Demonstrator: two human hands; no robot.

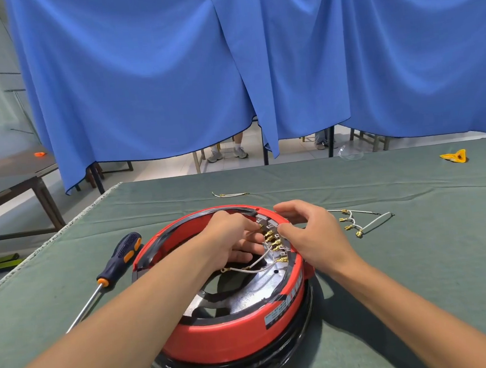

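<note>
A round red appliance base (230, 338) lies upside down on the green table cloth, its metal inside exposed. A row of brass wire terminals (273, 243) sits along its far right inner rim, with white wires (254, 267) running from them. My left hand (232, 238) reaches inside the base and pinches a brass terminal at the top of the row. My right hand (308, 231) rests on the red rim beside the row, thumb and forefinger curled at the terminals; what they hold is hidden.
A screwdriver (118, 262) with a dark blue and orange handle lies left of the base. A loose white wire harness (361, 221) lies to the right, a short wire (229, 195) farther back, a yellow plastic piece (455, 156) far right. Blue curtains hang behind the table.
</note>
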